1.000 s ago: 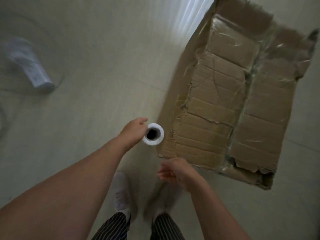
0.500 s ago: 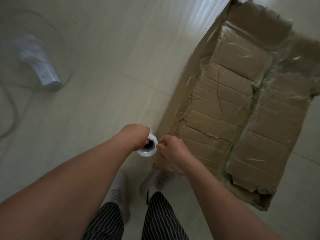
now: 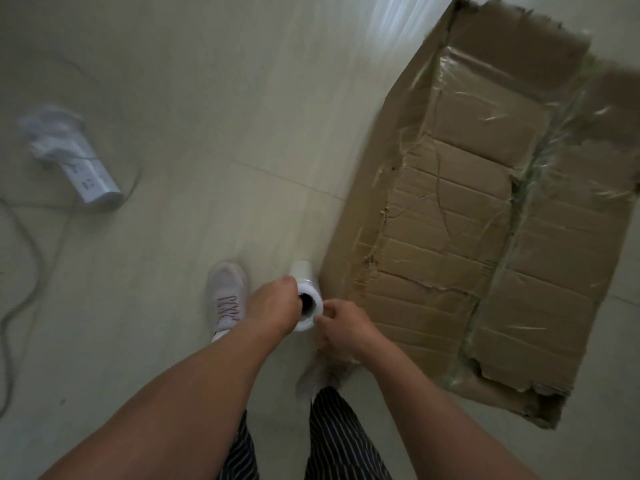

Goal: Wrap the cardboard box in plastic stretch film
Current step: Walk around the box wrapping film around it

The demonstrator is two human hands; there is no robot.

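A pale tiled floor runs under the whole scene, blurred in places. You stand over it with both bare arms reaching forward. Your left hand grips the near end of the stretch film roll, its fingers curled round the rim, one reaching into the dark core. Your right hand sits just beside it, its curled fingertips touching the roll's right edge; whether they pinch any film cannot be told. The cardboard box, torn, flattened on top and streaked with glossy film, lies on the floor just right of your right hand and stretches well beyond it. A pale shoe shows just left of your left hand, above the striped trousers. Well away to the left of that hand lie a white power strip and its cable.
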